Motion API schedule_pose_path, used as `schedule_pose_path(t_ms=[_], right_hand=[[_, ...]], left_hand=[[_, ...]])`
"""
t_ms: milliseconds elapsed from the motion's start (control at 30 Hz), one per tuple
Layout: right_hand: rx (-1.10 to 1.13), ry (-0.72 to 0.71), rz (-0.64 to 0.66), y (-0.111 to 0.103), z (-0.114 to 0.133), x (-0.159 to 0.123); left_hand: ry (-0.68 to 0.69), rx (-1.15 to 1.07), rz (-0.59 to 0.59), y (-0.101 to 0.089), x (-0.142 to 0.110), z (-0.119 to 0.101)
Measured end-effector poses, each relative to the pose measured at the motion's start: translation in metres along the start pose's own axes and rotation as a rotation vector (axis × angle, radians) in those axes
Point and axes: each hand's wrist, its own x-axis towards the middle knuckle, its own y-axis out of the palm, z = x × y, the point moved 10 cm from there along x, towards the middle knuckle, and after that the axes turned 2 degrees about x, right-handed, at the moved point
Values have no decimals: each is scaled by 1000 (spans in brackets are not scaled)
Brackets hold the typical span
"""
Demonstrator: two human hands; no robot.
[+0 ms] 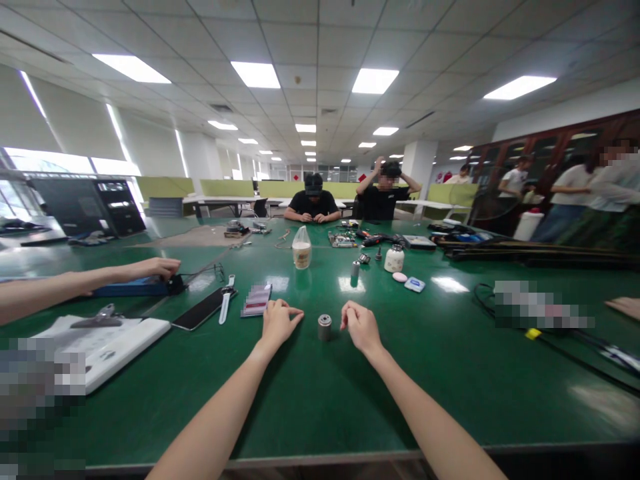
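A short grey metal cylinder (325, 328) with a recessed top stands upright on the green table (310, 407), between my two hands and touching neither. Just left of it, my left hand (279, 323) is open, its thumb and forefinger pointing toward the cylinder. My right hand (362, 325) is on the other side with its fingers curled together; whether anything small sits inside them is hidden. Beyond my left hand lies a flat packet (257, 300) with a red and white print. A smaller metal cylinder (355, 269) stands farther back.
To the left are a black phone (201, 310), a white-strapped watch (227, 300) and a clipboard (107, 320). Another person's arm (110, 277) reaches in there. Ahead stand a bagged cup (301, 252) and a white jar (395, 259). Cables (590, 357) lie right; two people sit opposite.
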Motion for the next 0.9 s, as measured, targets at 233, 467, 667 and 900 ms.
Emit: schedule_pose_path(t_ms=[233,467,667,900], right_hand=[[-34,-3,9,0,1,-1],[-66,-9,18,0,3,0],[-80,-17,29,2,4,-2],[-96,-20,73,10,2,-1]], left_hand=[[69,-100,-93,-10,-2,-20],[277,-334,-220,-40,-18,-69],[328,-319,-138,-35,-25,-84],[296,-281,-169,-39,-25,-82]])
